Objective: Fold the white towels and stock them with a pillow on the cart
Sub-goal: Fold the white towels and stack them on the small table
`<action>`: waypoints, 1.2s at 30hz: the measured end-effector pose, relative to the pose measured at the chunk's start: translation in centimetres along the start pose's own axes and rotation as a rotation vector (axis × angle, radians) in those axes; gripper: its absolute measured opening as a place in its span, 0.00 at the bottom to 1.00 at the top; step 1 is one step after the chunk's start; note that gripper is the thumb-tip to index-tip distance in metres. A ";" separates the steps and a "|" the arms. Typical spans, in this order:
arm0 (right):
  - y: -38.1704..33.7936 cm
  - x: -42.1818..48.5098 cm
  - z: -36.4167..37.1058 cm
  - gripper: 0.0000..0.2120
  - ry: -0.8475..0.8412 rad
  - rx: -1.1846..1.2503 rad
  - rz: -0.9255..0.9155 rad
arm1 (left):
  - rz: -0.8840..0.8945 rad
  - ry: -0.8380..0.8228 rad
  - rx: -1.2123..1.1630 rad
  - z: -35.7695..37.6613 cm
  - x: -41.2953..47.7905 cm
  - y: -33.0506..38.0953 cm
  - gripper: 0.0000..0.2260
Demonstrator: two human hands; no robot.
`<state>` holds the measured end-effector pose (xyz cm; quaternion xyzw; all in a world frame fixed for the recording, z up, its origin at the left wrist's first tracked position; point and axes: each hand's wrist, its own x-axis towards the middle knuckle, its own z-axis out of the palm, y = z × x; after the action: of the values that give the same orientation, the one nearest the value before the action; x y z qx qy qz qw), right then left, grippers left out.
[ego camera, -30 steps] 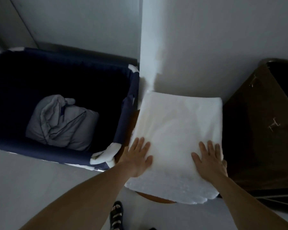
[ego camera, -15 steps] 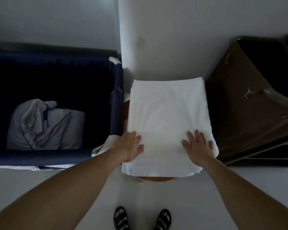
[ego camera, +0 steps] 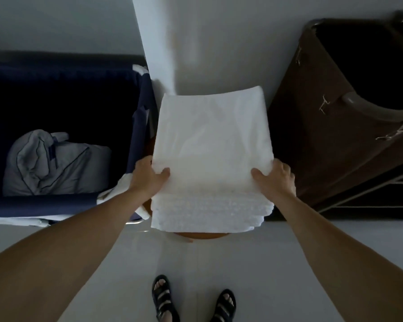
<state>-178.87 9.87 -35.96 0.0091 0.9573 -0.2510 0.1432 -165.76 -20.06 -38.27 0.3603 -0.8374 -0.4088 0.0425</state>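
Left hand (ego camera: 147,180) & right hand (ego camera: 276,180), fingers clamped on sides of the folded towel stack (ego camera: 212,147) at near edge of the surface (ego camera: 200,235) — folding looks done, stocking w/ pillow (ego camera: 56,166) yet to do.

Round wooden stand (ego camera: 203,235) on a pale floor (ego camera: 265,263), centre of frame.
A stack of folded white towels (ego camera: 209,145) covers its top; only a brown rim shows at the stack's lower edge. On the floor, a blue bin (ego camera: 140,112) at left, a brown bin (ego camera: 323,147) at right.
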 end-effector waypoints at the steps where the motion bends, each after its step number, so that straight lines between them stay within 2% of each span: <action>1: 0.5 0.5 0.1 0.39 -0.091 0.129 0.093 | -0.103 -0.006 -0.098 0.4 0.2 -0.5 0.29; 2: 1.0 0.9 0.2 0.40 -0.167 0.267 0.166 | -0.226 -0.042 -0.187 1.0 0.2 -1.1 0.32; 5: 2.6 2.0 0.5 0.41 -0.306 0.555 0.284 | -0.492 -0.232 -0.440 2.1 0.5 -3.3 0.31; 8: 4.3 3.2 0.5 0.34 -0.552 0.719 0.415 | -0.490 -0.414 -0.556 2.2 1.6 -5.1 0.35; 11: 5.7 4.3 1.3 0.30 -0.723 0.791 0.475 | -0.469 -0.470 -0.700 2.6 2.5 -6.5 0.34; 15: 5.8 4.6 1.9 0.36 -0.685 0.772 0.466 | -0.504 -0.438 -0.781 3.5 2.8 -7.3 0.25; 19: 4.5 4.6 0.5 0.31 -0.641 0.734 0.414 | -0.545 -0.461 -0.712 2.1 2.9 -5.8 0.19; 23: 3.3 5.0 -1.0 0.35 -0.612 0.739 0.400 | -0.546 -0.437 -0.616 0.1 3.6 -3.6 0.25; 27: 3.8 5.5 -1.1 0.42 -0.610 0.800 0.442 | -0.565 -0.510 -0.593 -0.2 3.5 -3.3 0.32; 32: 5.5 5.6 0.2 0.43 -0.674 0.846 0.464 | -0.611 -0.590 -0.620 1.6 2.7 -5.4 0.36; 36: 6.1 6.0 0.7 0.41 -0.709 0.865 0.458 | -0.575 -0.618 -0.603 1.4 3.1 -6.3 0.35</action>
<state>-183.90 14.50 -41.13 0.1883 0.6360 -0.5680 0.4873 -165.01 -23.68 -44.39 0.4102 -0.5232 -0.7142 -0.2189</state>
